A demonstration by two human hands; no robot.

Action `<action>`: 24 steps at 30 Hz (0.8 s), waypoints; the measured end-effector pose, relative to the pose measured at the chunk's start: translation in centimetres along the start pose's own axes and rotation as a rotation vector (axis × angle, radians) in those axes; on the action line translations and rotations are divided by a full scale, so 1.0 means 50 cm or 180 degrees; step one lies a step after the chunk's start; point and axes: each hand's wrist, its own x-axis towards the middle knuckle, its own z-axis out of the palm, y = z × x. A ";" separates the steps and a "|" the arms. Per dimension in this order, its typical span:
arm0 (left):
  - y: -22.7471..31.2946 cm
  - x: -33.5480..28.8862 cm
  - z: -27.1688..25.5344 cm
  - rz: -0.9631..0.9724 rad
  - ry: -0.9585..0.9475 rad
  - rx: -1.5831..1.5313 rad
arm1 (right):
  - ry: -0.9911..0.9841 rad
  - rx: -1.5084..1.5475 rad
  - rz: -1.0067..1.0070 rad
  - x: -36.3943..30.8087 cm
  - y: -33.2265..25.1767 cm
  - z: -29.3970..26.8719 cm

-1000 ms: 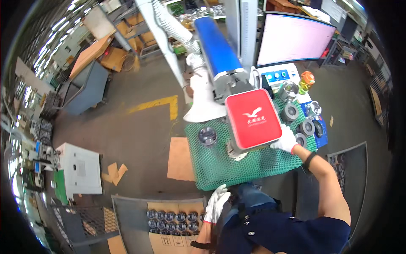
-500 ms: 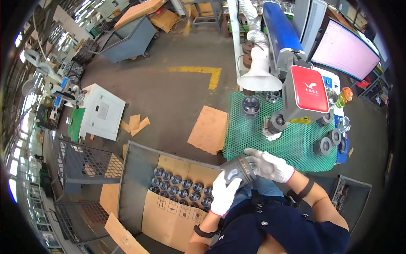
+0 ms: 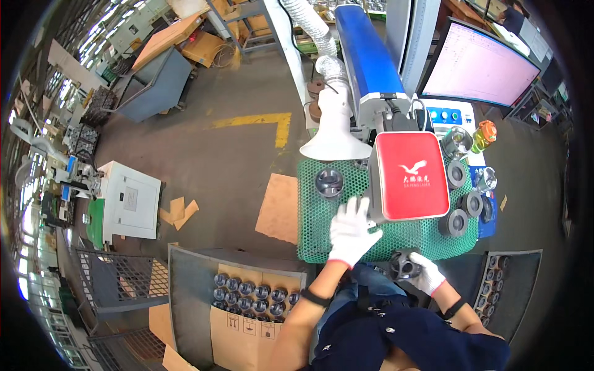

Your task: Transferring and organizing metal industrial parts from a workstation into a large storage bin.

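My left hand (image 3: 352,232), in a white glove, is over the green mesh mat (image 3: 315,238). Its fingers are stretched forward and spread beside the red-topped machine head (image 3: 413,176), with nothing seen in them. Any part beneath that head is hidden from this angle. My right hand (image 3: 428,276), also gloved, grips a dark grey metal piston (image 3: 404,266) by its side at the mat's near edge. The piston's hollow inside faces up. Another piston (image 3: 329,183) stands on the mat's far left, beyond my left hand.
Grey rings (image 3: 454,223) and a clear orange-capped bottle (image 3: 484,136) are at the right. A white funnel hood (image 3: 336,136) hangs over the mat's back. Bins with rows of pistons (image 3: 261,291) flank me, and a monitor (image 3: 479,65) stands at back right.
Both hands held a piston between them before. Now the right hand has it lower and to the right, while the left has let go and reached forward over the mat. The view has shifted.
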 end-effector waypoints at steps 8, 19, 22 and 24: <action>-0.124 0.115 0.324 -0.0713 0.0207 -0.2017 | -0.0480 -0.0973 -0.0624 0.021 -0.112 0.014; -0.224 -0.283 0.180 -0.2106 0.1232 -0.3834 | -0.0740 -0.4157 -0.2142 0.354 -0.123 0.053; -0.234 -0.419 0.143 -0.2460 0.1150 -0.4066 | -0.0485 -0.4398 -0.1847 0.335 -0.142 0.156; -0.247 -0.498 0.164 -0.2817 0.1254 -0.4416 | -0.0465 -0.5335 -0.2371 0.338 -0.141 0.154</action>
